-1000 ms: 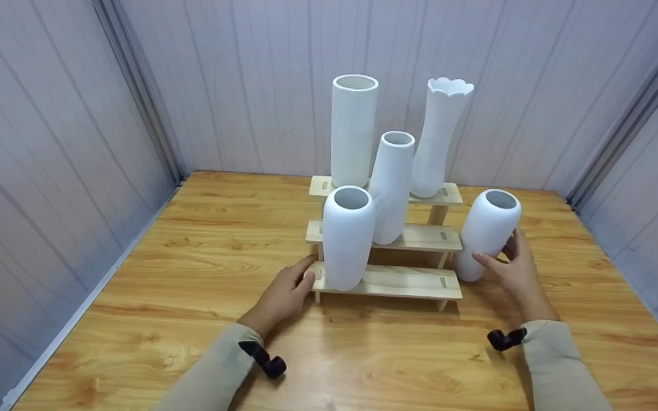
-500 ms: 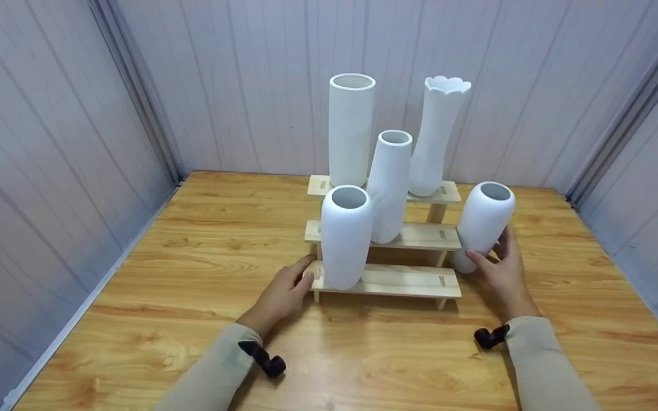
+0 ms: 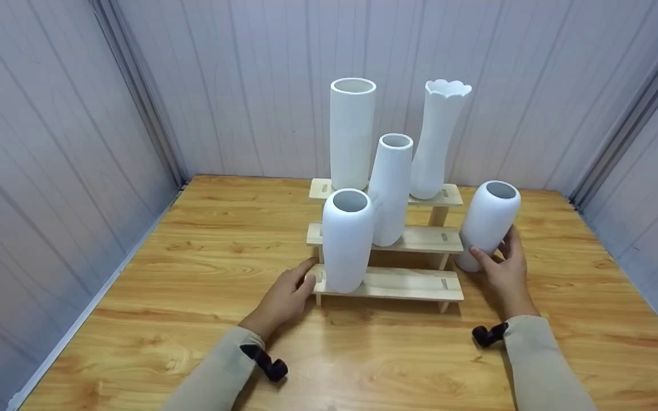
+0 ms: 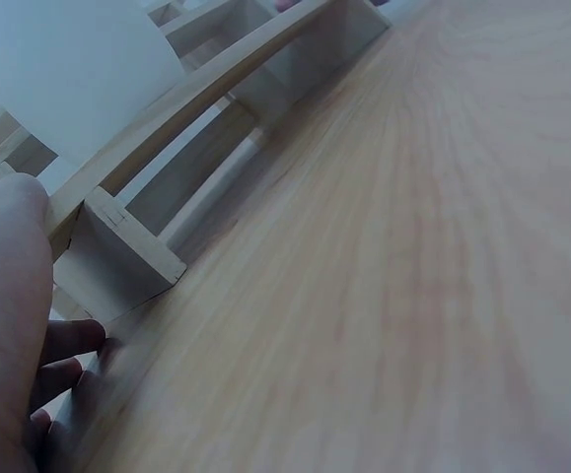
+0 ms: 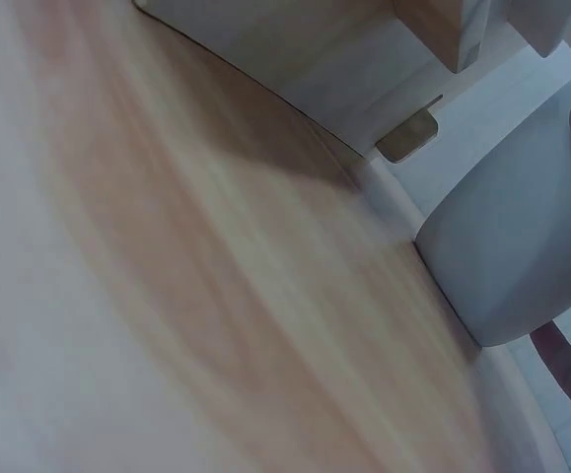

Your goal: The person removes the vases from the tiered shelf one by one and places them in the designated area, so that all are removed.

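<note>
A light wooden three-step display stand [image 3: 403,283] stands on the table in the head view. My left hand [image 3: 283,294] grips the left end of its bottom step, thumb over the edge; the fingers [image 4: 68,340] show low beside the stand's leg [image 4: 132,236]. Just right of the stand, my right hand [image 3: 506,277] holds a white rounded vase [image 3: 486,222], thumb on the near side and fingers round the far side. That vase's base [image 5: 463,315] is down at the table top. A similar white vase [image 3: 347,245] stands at the left of the bottom step.
A tapered white vase [image 3: 393,188] stands on the middle step. On the top step are a straight cylindrical vase [image 3: 353,137] and a scallop-rimmed vase [image 3: 440,134]. Pale panelled walls [image 3: 260,68] enclose the wooden table [image 3: 192,274] at the back and sides.
My right hand has shifted the vase a little away from me along the stand's right side. The left hand keeps its place at the stand.
</note>
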`<state>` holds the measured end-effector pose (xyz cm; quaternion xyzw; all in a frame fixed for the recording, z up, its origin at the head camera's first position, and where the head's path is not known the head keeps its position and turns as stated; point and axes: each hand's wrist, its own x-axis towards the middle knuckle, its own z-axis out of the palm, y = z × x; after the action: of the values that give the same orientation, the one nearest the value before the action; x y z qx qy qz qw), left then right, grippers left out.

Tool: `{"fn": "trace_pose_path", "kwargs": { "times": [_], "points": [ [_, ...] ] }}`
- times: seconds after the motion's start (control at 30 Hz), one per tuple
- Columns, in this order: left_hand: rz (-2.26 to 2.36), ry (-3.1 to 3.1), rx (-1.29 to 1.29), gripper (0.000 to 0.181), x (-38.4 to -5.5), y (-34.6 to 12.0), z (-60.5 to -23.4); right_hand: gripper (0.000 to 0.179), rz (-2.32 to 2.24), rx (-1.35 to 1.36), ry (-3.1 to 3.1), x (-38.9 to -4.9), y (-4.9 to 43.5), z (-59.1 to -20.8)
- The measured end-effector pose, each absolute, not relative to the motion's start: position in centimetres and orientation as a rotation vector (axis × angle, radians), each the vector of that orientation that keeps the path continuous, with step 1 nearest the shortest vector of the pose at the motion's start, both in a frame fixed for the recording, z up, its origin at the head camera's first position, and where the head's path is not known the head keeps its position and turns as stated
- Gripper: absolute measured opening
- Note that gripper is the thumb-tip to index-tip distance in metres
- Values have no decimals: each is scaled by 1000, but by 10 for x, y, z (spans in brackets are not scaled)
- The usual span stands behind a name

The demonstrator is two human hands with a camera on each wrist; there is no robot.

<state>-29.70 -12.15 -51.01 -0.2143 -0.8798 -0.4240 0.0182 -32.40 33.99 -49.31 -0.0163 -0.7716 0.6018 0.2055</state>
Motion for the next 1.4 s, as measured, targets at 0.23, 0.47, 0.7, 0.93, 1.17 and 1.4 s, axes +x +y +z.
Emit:
{"fn": "trace_pose_path", "kwargs": {
  "times": [0.23,0.47,0.7,0.93,1.17,1.4],
  "points": [
    [-1304,-2747,-628,49,-297,-122,-511,102,1738,-117,-2132,-323,339,-490],
    [-1324,-2746,-602,51,-294,-123,-510,92,1788,-159,-2022,-318,336,-469],
    [-1314,-2746,-597,50,-294,-123,-510,79,1748,-104,-1902,-306,327,-435],
    [-1315,-2739,-645,49,-295,-122,-509,73,1667,-34,-1841,-295,313,-408],
    [-1314,-2741,-633,49,-295,-121,-509,70,1595,108,-1796,-281,290,-393],
    [-1326,-2734,-616,49,-296,-121,-511,66,1807,270,-1694,-276,262,-391]
  ]
}}
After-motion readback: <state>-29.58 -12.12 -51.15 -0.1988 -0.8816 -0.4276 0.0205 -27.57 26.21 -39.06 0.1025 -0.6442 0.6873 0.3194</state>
